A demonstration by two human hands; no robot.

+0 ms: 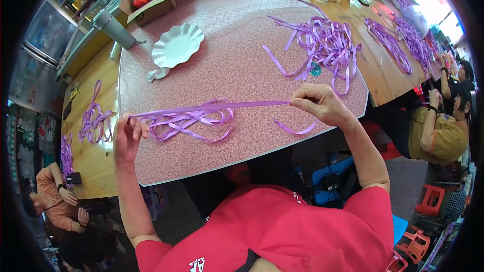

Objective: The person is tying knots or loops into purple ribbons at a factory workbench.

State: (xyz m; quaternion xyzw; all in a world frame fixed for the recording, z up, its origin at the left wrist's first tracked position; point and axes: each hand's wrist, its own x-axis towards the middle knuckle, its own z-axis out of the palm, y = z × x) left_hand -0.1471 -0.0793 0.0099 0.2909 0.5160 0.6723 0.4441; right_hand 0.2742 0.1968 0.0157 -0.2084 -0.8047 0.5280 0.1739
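Observation:
A purple ribbon (212, 106) is stretched nearly straight between my two hands, above the pink speckled table (242, 156). At its left end, the fingers of my left hand (129, 133) are closed on it. My right hand (320, 103) pinches the other end between thumb and forefinger. Just beneath the stretched ribbon lies a loose bundle of looped purple ribbons (194, 126). A short ribbon piece (296, 130) rests below my right hand. Farther back on the right is a tangled heap of purple ribbons (322, 43).
A white scalloped plate (178, 46) stands at the back left, near a grey bottle (115, 28) and an open cardboard box (154, 7). More ribbons (388, 45) lie on the wooden table at right, others (96, 121) at left. People sit on both sides.

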